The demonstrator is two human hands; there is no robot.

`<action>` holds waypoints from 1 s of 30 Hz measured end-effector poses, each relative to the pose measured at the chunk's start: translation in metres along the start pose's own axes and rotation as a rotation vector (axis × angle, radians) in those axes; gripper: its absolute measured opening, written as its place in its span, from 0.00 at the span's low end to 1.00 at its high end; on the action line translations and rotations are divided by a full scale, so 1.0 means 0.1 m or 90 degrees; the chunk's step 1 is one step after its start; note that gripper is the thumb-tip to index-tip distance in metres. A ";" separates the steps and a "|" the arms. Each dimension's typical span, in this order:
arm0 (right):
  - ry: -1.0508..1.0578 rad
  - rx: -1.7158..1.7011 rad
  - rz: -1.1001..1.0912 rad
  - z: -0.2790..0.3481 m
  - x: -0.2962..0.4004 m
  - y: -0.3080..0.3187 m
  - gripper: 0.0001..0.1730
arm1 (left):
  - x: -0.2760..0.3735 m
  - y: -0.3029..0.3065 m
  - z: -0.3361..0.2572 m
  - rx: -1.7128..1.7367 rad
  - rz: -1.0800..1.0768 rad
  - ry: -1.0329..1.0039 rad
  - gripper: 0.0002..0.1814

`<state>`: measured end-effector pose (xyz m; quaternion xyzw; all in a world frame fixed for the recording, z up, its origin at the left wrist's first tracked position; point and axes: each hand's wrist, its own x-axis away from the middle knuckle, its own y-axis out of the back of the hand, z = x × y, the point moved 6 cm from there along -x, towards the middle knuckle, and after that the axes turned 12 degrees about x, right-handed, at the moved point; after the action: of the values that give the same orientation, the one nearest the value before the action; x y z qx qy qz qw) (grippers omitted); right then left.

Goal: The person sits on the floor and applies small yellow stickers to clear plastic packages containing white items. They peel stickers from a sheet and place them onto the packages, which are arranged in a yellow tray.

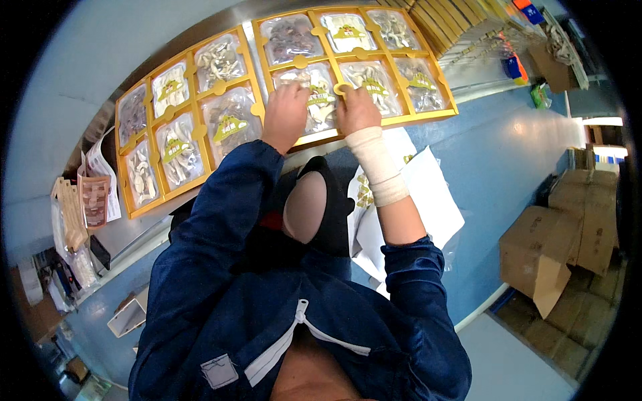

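Two yellow cardboard gift boxes lie side by side on a metal table, the left box point(163, 203) and the right box point(421, 118). Each is divided into compartments that hold clear packs of dried mushrooms. Both hands are at the right box. My left hand point(287, 116) rests at its lower left compartment, on the near side of a pack of sliced mushrooms point(321, 113). At that pack's right side is my right hand point(359, 111), its fingertips by a round yellow tab point(343, 89) on the divider. A beige bandage wraps the right wrist. Whether the fingers pinch anything cannot be told.
Yellow box parts point(441, 22) are stacked at the back right. Printed leaflets point(95, 198) stand beyond the left box. White sheets point(434, 195) lie below the table's edge, and cardboard cartons point(534, 245) stand on the right.
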<state>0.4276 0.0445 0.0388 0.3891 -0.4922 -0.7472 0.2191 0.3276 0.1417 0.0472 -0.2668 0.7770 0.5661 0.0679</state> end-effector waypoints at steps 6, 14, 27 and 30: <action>0.036 -0.054 -0.023 -0.12 0.31 0.08 0.11 | 0.19 -0.13 0.02 -0.048 -0.011 -0.016 0.18; -0.420 -0.170 0.049 -1.62 1.59 -0.43 0.29 | 0.24 0.12 -0.74 0.335 -0.088 -0.078 0.14; -0.280 -0.053 0.296 -1.07 2.06 -0.40 0.13 | 0.24 -1.15 -1.59 0.457 0.207 -0.059 0.18; -0.206 -0.089 0.271 -0.83 2.44 -0.31 0.19 | 0.08 -1.47 -1.90 0.328 0.176 -0.208 0.23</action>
<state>0.3489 -0.1628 -0.0962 0.1368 -0.5388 -0.7688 0.3162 0.4301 -0.0667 -0.0133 -0.0387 0.9023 0.3901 0.1795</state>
